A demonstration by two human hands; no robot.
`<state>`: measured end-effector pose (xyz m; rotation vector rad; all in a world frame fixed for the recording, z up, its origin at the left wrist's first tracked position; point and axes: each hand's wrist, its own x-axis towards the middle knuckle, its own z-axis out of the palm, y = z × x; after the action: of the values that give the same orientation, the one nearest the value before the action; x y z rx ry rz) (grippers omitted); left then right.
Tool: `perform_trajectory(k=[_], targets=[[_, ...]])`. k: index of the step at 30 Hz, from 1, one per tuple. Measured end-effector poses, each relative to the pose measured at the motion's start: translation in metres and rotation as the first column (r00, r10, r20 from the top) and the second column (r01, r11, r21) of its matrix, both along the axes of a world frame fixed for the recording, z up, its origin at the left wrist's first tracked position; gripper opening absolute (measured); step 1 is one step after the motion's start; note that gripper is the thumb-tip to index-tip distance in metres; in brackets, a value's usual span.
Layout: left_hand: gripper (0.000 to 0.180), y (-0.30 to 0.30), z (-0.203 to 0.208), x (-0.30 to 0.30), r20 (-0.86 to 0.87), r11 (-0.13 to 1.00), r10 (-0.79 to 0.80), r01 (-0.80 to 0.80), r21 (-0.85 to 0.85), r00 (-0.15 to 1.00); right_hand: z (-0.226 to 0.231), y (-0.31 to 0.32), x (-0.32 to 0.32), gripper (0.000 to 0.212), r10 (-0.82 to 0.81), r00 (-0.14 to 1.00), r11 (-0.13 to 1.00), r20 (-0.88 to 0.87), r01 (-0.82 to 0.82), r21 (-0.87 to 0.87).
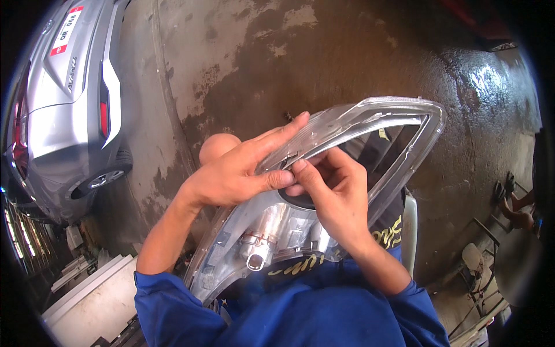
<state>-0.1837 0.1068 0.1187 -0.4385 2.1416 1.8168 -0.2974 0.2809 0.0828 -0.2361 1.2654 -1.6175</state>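
Across my lap lies a car headlight housing (399, 113) of clear and silvery plastic, tilted with its pointed end to the far right. My left hand (231, 173) rests over its upper rim, fingers stretched out and thumb reaching toward my other hand. Beside that thumb, my right hand (335, 191) is closed in a pinch at the inner edge of the housing's opening. What sits between its fingertips is too small and covered to make out. Nearer me, a round chrome-like lamp piece (258, 246) shows within the housing.
A silver car (69, 115) stands at the far left on the wet concrete floor (243, 69). White panels (98, 295) are stacked at the lower left. Metal-framed chairs (477, 266) and another person's feet (514, 208) are at the right.
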Motion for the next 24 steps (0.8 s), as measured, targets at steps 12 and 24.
perform_trajectory(k=[12,24], targets=[[0.080,0.008,-0.002,-0.001,0.050,0.974,0.080,-0.068,-0.215,0.995,-0.004,-0.007,0.028,0.019,-0.164,0.985,0.985,-0.054,0.160,-0.065],[0.070,0.004,-0.018,0.006,-0.008,0.971,0.096,-0.096,-0.218,0.995,-0.002,-0.016,0.031,0.017,-0.214,0.969,0.977,-0.122,0.213,-0.017]])
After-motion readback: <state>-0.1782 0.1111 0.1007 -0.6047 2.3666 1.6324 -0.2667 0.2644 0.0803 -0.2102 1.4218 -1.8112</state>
